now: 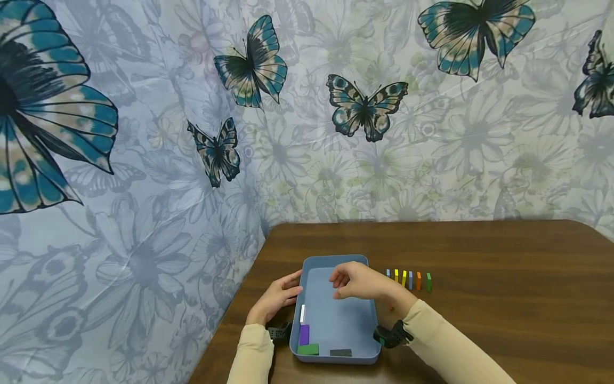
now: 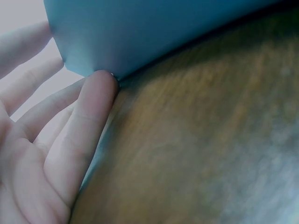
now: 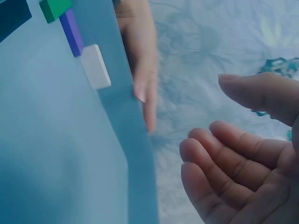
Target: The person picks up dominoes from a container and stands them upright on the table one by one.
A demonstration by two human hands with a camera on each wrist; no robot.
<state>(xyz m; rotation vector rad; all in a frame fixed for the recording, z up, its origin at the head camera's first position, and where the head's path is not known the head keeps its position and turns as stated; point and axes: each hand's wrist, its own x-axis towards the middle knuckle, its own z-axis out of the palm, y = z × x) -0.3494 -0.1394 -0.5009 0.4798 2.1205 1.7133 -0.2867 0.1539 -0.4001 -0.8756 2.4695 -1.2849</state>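
A blue tray (image 1: 342, 320) lies lengthwise before me. My left hand (image 1: 275, 298) rests against its left side, fingers extended along the wall and thumb at the edge in the left wrist view. Above the tray's upper right part is my right hand (image 1: 362, 281), its fingers loosely bent; the right wrist view shows thumb and fingertips apart with nothing between them. Inside the tray, along the left wall, stand a white block (image 1: 302, 314) and a purple block (image 1: 304, 335). A green block (image 1: 308, 349) sits in the near left corner, and a dark grey block (image 1: 340, 352) by the near wall.
Right of the tray, a row of several small upright blocks stands on the brown wooden table (image 1: 503, 298), including a yellow block (image 1: 404, 278), an orange block (image 1: 419, 281) and a green end block (image 1: 429, 282). Behind the table hangs a butterfly-patterned backdrop (image 1: 307, 160).
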